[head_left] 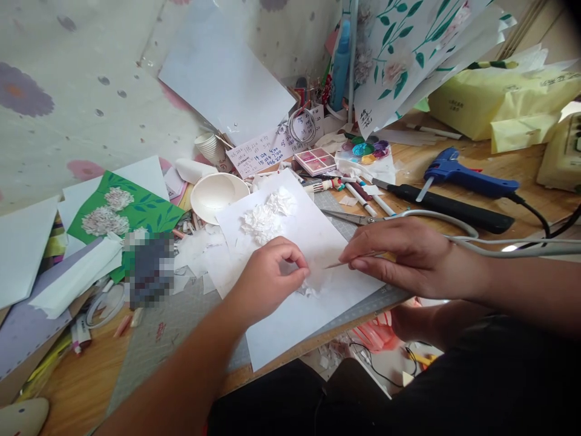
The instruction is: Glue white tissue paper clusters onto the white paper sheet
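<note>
My left hand (267, 280) rests on a white paper sheet (290, 315) with its fingers curled in a pinch over small white paper bits (309, 290). My right hand (403, 254) is closed on a thin wooden stick (338, 264), whose tip points left toward the left hand's fingers. Farther up the same sheet lies a cluster of crumpled white paper petals (267, 217). The sheet lies on a grey cutting mat (167, 333) at the desk's front edge.
A white bowl (213, 194), scissors (349, 217), a blue glue gun (467, 178), a black tool (454, 209), a paint palette (365, 150) and pens crowd the back. A green flower card (127, 209) and loose papers lie left. A grey cable (499, 245) crosses my right wrist.
</note>
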Motion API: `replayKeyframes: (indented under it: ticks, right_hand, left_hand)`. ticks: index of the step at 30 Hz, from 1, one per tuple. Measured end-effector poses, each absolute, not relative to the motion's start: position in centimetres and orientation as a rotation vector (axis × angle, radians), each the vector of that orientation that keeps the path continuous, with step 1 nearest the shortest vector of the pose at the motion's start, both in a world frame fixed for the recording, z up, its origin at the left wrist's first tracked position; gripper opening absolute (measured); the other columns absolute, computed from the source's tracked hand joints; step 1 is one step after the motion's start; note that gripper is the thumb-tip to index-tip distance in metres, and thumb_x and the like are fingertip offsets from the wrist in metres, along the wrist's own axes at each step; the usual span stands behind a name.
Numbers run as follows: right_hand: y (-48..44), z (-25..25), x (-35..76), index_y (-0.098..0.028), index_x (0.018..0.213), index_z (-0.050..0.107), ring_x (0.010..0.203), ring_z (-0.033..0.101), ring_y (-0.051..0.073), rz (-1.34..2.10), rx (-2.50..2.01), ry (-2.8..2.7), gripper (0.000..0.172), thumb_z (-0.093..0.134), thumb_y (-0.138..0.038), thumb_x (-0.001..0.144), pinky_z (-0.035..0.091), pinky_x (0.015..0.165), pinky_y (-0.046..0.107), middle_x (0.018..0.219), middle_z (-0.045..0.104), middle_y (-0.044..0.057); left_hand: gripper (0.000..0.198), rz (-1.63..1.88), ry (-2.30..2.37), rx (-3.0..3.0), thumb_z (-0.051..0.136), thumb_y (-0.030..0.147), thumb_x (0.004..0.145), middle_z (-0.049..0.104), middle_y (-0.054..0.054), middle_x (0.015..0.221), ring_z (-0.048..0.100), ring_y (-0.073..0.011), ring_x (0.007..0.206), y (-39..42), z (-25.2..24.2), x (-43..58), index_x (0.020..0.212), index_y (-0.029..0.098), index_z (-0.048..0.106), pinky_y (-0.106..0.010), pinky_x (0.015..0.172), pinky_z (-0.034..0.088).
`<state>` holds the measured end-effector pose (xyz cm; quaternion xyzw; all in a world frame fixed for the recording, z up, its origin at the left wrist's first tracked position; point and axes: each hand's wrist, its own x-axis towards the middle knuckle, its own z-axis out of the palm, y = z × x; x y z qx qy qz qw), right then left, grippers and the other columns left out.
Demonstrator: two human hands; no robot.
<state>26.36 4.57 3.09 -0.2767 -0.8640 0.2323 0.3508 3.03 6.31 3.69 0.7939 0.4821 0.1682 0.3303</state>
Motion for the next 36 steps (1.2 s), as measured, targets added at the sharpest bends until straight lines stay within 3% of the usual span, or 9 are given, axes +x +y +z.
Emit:
replayKeyframes:
  ticks: [19,28,36]
  right_hand:
    - [4.2,3.4,24.8,-0.017,0.084,0.059,0.064,0.058,0.012,0.489,-0.77,-2.19,0.013,0.046,-0.016,0.086,0.044,0.06,0.023,0.072,0.064,0.004]
    - [4.6,2.4,24.0,-0.016,0.089,0.059,0.066,0.054,0.012,0.511,-0.775,-2.381,0.016,0.044,-0.018,0.088,0.042,0.063,0.024,0.075,0.062,0.004]
    - [5.1,2.2,23.3,-0.016,0.086,0.06,0.064,0.053,0.013,0.519,-0.914,-2.48,0.018,0.043,-0.021,0.088,0.039,0.061,0.024,0.072,0.061,0.003]
  left_hand:
    - [0.008,0.352,1.381,2.176,0.058,0.013,0.069,0.059,-0.001,0.083,0.056,-0.0184,0.084,6.1,3.2,4.1,0.066,0.019,0.062,-0.034,0.078,0.044]
    - [0.008,0.368,1.348,2.206,0.059,0.013,0.068,0.059,-0.001,0.083,0.056,-0.019,0.086,6.2,2.7,3.8,0.066,0.02,0.062,-0.034,0.078,0.043]
    - [0.012,0.456,1.365,2.141,0.05,0.022,0.079,0.061,0.001,0.086,0.056,-0.0165,0.084,7.0,3.3,1.9,0.074,0.022,0.062,-0.031,0.077,0.044]
